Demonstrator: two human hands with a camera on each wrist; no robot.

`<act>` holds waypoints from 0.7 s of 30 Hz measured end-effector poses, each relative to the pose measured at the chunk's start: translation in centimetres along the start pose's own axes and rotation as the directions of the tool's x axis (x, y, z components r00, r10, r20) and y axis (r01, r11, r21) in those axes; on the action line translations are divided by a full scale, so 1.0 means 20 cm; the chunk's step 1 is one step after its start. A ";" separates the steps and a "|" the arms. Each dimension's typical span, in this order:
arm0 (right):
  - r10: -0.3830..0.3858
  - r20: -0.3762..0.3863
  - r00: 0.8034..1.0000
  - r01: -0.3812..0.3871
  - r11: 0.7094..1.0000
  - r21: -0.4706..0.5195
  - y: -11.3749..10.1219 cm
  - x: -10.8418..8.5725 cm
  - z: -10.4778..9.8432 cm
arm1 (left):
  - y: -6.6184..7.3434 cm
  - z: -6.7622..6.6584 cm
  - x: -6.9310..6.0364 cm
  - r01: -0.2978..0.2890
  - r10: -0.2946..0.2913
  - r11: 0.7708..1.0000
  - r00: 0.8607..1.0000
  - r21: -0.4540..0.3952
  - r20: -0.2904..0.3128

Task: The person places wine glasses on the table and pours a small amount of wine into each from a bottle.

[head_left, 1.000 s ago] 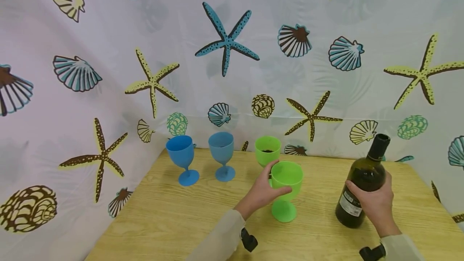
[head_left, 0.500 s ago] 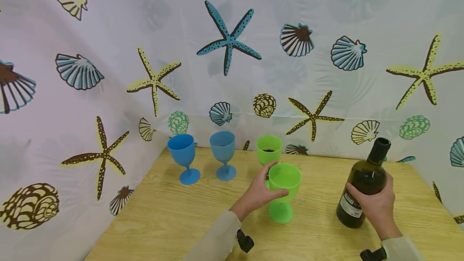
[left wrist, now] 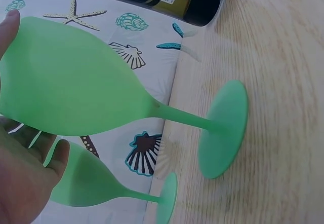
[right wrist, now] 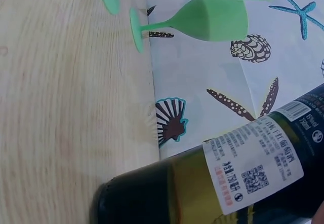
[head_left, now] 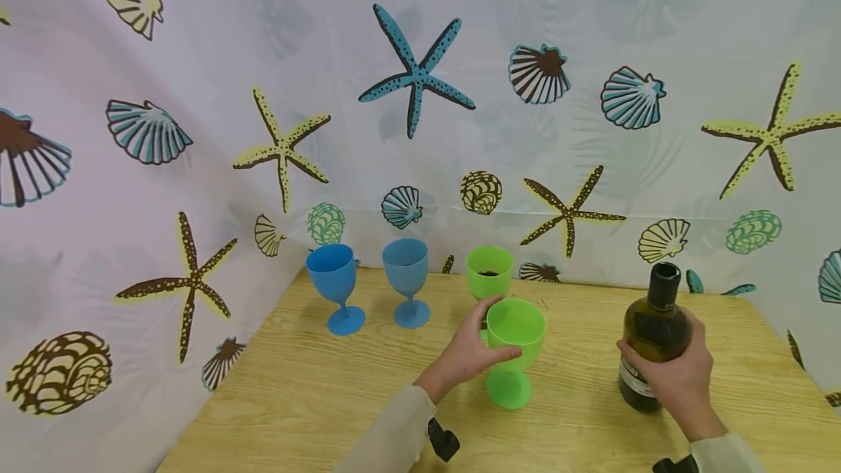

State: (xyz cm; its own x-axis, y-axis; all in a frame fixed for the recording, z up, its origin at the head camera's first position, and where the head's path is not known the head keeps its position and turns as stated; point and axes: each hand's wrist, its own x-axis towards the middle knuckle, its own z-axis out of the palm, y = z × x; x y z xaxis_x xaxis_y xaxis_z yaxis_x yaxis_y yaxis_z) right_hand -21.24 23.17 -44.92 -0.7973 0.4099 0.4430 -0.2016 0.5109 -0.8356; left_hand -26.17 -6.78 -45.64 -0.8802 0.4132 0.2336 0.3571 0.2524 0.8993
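My left hand [head_left: 469,349] is curled round the bowl of the nearer green goblet [head_left: 515,334], thumb on the near side. That goblet looks empty and stands nearly upright; in the left wrist view its foot [left wrist: 223,130] is at the tabletop. My right hand [head_left: 677,371] grips a dark glass wine bottle [head_left: 653,331] round its body. The bottle has no stopper at its mouth, and its white label [right wrist: 253,163] shows in the right wrist view. Whether the bottle's base touches the table I cannot tell.
Behind the held goblet stands a second green goblet [head_left: 489,268] with dark liquid inside. Two blue goblets stand farther left, a darker one [head_left: 331,276] and a lighter one [head_left: 405,268]. A shell-patterned cloth [head_left: 447,159] hangs behind the wooden table [head_left: 296,400].
The bottle has swung from leaning right to nearly upright, its neck moving left and toward me. The held goblet has shifted slightly left and nearer. The other goblets have stayed in place.
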 end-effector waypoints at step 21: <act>-0.613 0.256 0.748 0.660 0.727 -0.187 0.03 0.04 -0.05 | 0.00 0.01 -0.01 0.011 -0.010 0.998 1.000 -0.061 0.009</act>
State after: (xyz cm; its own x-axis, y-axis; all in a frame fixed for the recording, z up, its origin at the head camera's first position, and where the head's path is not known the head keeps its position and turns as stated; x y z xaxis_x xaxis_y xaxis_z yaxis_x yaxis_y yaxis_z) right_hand -21.45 24.58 -44.63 -0.6180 -0.2002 0.7603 -0.5667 0.7836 -0.2544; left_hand -25.96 -6.63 -45.80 -0.8812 0.4180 0.2211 0.3277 0.2028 0.9228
